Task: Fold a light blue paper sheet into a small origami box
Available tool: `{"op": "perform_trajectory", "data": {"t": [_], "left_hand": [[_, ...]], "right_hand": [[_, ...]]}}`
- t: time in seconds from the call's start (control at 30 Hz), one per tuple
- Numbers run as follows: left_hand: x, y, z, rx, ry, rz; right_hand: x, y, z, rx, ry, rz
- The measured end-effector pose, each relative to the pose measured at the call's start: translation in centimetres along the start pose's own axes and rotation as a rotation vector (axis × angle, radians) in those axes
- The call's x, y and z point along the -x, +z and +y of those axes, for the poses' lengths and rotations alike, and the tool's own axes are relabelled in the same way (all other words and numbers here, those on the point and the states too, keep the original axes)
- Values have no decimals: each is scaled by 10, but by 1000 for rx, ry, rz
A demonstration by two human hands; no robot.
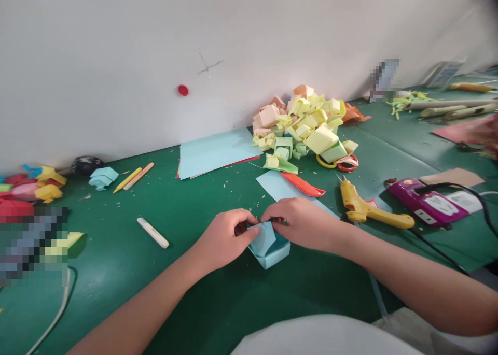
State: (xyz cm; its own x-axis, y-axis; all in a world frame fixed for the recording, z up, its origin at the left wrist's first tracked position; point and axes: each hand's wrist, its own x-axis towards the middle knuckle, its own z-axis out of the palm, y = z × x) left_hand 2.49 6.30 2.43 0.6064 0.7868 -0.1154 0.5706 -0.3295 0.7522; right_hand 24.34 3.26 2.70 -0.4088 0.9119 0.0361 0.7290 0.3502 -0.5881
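Observation:
A light blue folded paper box sits low over the green table, tilted toward me, with one flap standing up. My left hand pinches the flap from the left, thumb on its near face and fingers curled behind. From the right, my right hand grips the far edge of the same paper, its fingertips partly hidden. Just beyond my right hand lies a flat light blue sheet with an orange-red utility knife on it. To the right of that hand rests a yellow hot glue gun.
Folded yellow, pink and green paper pieces are heaped against the wall, scissors at their front. Blue sheets lie left of them. A white marker and two pens are at left. A purple power strip with cables is at right.

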Motion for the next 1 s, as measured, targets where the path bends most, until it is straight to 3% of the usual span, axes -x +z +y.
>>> {"op": "perform_trajectory", "data": {"t": [0.5, 0.73, 1.0], "left_hand": [[4, -4, 4, 170, 74, -22], [-3, -1, 13, -169, -20, 96], [-4, -1, 21, -335, -10, 125]], "right_hand": [[0, 1, 2, 39, 25, 57], [0, 5, -4, 68, 57, 39], [0, 7, -5, -1, 130, 36]]}}
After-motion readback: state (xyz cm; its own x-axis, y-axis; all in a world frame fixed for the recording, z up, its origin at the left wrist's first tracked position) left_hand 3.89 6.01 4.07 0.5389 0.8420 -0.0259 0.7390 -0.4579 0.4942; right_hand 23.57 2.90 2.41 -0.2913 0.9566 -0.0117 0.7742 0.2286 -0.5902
